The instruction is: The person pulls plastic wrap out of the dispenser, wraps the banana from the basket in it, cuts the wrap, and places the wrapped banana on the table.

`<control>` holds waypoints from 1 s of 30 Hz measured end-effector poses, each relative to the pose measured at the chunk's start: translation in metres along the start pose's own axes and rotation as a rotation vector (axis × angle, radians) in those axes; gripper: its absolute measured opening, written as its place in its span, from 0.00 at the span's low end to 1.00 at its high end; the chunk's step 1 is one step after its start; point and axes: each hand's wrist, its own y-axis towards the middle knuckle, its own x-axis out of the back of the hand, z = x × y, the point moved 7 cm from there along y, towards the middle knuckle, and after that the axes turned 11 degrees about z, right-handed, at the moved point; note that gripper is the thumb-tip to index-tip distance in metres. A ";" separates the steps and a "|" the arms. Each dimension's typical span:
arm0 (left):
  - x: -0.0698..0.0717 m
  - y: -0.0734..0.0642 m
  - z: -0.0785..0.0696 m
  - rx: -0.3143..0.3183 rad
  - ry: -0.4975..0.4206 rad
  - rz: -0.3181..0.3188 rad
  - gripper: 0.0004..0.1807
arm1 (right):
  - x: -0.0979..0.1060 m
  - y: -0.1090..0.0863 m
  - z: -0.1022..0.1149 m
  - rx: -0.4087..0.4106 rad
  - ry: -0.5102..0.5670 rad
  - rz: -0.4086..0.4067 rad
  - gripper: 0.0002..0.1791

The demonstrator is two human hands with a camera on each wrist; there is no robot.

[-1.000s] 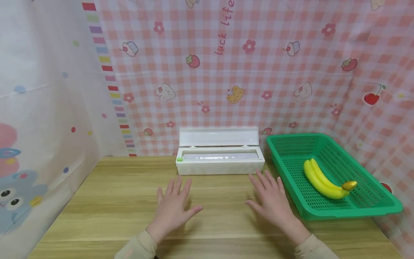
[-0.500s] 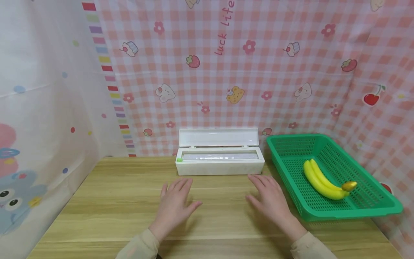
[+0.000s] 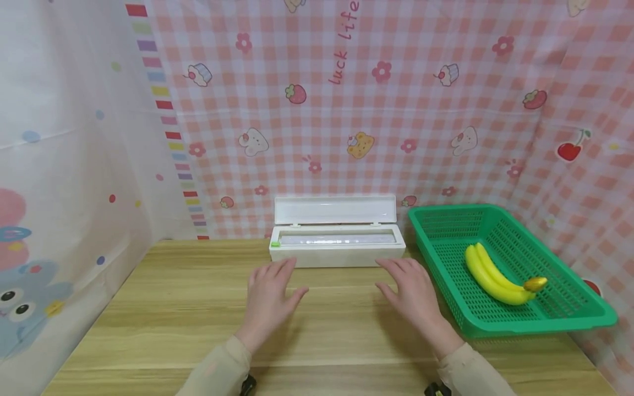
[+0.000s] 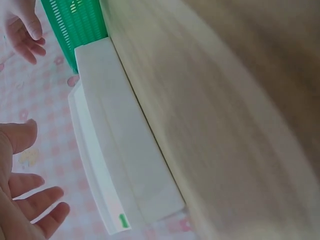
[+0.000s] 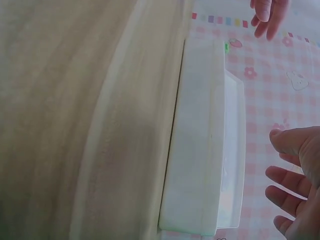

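1. Beige sleeves come in from the near edge of the light wooden desk (image 3: 173, 308), one on each forearm.
2. Left hand (image 3: 269, 297) hovers palm down over the desk, fingers spread and nearly straight, its grip wide and holding nothing; the fingertips reach close to the front left part of the long white plastic dispenser box (image 3: 337, 250).
3. Right hand (image 3: 413, 294) hovers palm down likewise, fingers loosely spread, grip wide and empty, fingertips close to the box's front right corner.
4. From the left wrist view the left hand's fingers (image 4: 40, 200) are clear of the box wall (image 4: 125, 165); from the right wrist view the right hand's fingers (image 5: 287, 182) are apart from the box (image 5: 200, 150) too.
5. Beyond the hands, the white box lies lengthwise near the desk's far edge, its hinged lid (image 3: 335, 210) standing open and upright, a small green tab (image 3: 274, 243) at its left end.
6. Just to the right of the box sits a green perforated plastic basket (image 3: 569, 324), holding two yellow bananas (image 3: 495, 275) side by side.
7. Farthest back hangs a pink checked curtain (image 3: 396, 110) with cartoon prints.
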 end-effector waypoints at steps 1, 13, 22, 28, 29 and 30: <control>0.001 0.002 0.000 0.000 0.000 -0.008 0.36 | 0.000 0.001 0.000 -0.003 0.000 0.000 0.28; -0.005 0.020 0.006 0.002 0.024 -0.030 0.33 | -0.003 0.008 -0.012 -0.068 0.008 -0.003 0.27; -0.019 0.029 0.015 0.062 0.037 0.041 0.33 | -0.013 0.010 -0.026 -0.106 0.010 0.024 0.27; -0.022 0.035 0.023 0.089 0.057 0.034 0.32 | -0.018 0.017 -0.031 -0.112 0.004 0.047 0.27; -0.023 0.036 0.025 0.093 0.058 0.030 0.32 | -0.018 0.018 -0.032 -0.115 0.004 0.055 0.27; -0.023 0.038 0.026 0.097 0.058 0.027 0.32 | -0.019 0.020 -0.033 -0.118 0.001 0.063 0.27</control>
